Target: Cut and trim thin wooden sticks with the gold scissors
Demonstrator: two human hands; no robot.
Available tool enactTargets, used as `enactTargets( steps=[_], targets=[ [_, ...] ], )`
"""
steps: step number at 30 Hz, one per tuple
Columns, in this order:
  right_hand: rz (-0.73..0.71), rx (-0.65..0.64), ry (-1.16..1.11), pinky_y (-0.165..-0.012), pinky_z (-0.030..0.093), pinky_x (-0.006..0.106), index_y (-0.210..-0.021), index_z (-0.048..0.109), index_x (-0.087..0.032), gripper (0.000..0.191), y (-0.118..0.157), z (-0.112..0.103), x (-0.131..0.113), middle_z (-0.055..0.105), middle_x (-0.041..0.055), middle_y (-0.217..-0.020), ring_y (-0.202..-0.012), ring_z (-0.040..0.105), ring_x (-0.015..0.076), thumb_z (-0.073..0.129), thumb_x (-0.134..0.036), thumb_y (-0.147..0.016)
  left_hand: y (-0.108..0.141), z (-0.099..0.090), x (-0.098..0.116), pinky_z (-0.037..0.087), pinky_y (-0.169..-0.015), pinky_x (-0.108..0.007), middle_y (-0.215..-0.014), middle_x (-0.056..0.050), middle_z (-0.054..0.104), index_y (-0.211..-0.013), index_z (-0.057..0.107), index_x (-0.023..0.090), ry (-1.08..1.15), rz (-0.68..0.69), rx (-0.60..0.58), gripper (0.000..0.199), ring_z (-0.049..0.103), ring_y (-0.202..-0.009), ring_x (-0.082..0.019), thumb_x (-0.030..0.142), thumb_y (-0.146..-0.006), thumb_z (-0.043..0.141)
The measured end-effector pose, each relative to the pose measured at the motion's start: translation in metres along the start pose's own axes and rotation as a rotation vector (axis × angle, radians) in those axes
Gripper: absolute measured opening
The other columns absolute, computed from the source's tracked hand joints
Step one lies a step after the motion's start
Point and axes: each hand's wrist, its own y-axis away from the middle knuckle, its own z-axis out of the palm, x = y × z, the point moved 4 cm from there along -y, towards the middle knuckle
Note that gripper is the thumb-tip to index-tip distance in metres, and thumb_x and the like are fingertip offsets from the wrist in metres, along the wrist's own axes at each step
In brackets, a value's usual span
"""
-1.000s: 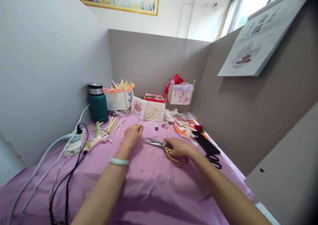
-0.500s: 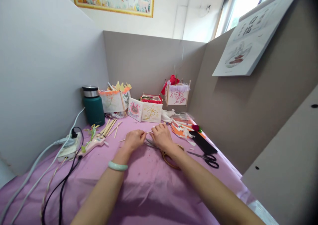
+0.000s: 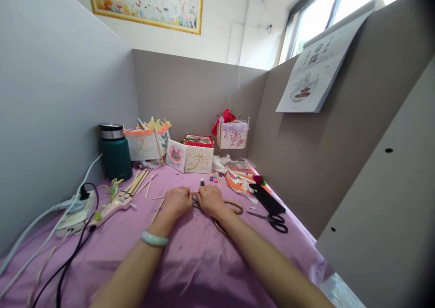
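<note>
My left hand point(image 3: 179, 202) is closed around a thin wooden stick point(image 3: 158, 198), whose end pokes out to its left. Beside it, almost touching, my right hand point(image 3: 210, 200) has its fingers pinched at the same level; the stick between the two hands is mostly hidden by the fingers. Gold-handled scissors point(image 3: 220, 227) lie under my right hand and wrist, their blades partly covered. Another stick point(image 3: 158, 210) rests on the purple cloth point(image 3: 190, 262) by my left hand.
Black scissors point(image 3: 277, 222) and a black slab point(image 3: 268, 199) lie at right. Decorated panels point(image 3: 199, 159), a paper box point(image 3: 234, 135) and a green bottle point(image 3: 115, 156) stand behind. At left are loose sticks point(image 3: 137, 183), a glue gun point(image 3: 113, 208), and a power strip point(image 3: 76, 217) with cables.
My hands have come closer together, covering the stretch of stick that showed between them. The camera view has shifted, so the desk items appear further left and slightly lower.
</note>
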Motion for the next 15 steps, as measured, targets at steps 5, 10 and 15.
enactTargets(
  steps=[5,10,15],
  targets=[
    [0.038,-0.067,-0.006,-0.077,0.038,0.033,-0.099,0.059,-0.014,0.038,-0.0011,0.0024,-0.0002,0.067,0.0120,-0.096,-0.090,0.060,0.0236,0.031,-0.039,-0.097,-0.0002,-0.0003,0.0031,0.045,-0.070,-0.037,-0.091,-0.013,0.070,-0.088,0.070,0.017,-0.004,-0.055,-0.021,0.041,0.066,-0.086,-0.028,0.039,-0.087,0.036],
    [0.140,-0.137,-0.027,-0.071,0.041,0.032,-0.100,0.059,-0.012,0.041,-0.0023,0.0074,0.0001,0.069,0.0145,-0.088,-0.083,0.065,0.0239,0.026,-0.036,-0.097,-0.0041,0.0053,0.0088,0.045,-0.068,-0.037,-0.090,-0.017,0.070,-0.091,0.071,0.013,-0.028,-0.125,-0.031,0.046,0.066,-0.083,-0.030,0.040,-0.087,0.033],
    [0.182,-0.078,-0.079,-0.070,0.041,0.029,-0.102,0.057,-0.013,0.041,-0.0001,0.0044,0.0027,0.069,0.0131,-0.088,-0.083,0.065,0.0218,0.023,-0.036,-0.099,-0.0075,0.0065,0.0057,0.042,-0.067,-0.032,-0.085,-0.015,0.070,-0.086,0.070,0.016,0.092,-0.137,0.028,0.046,0.065,-0.080,-0.025,0.044,-0.089,0.034]
  ],
)
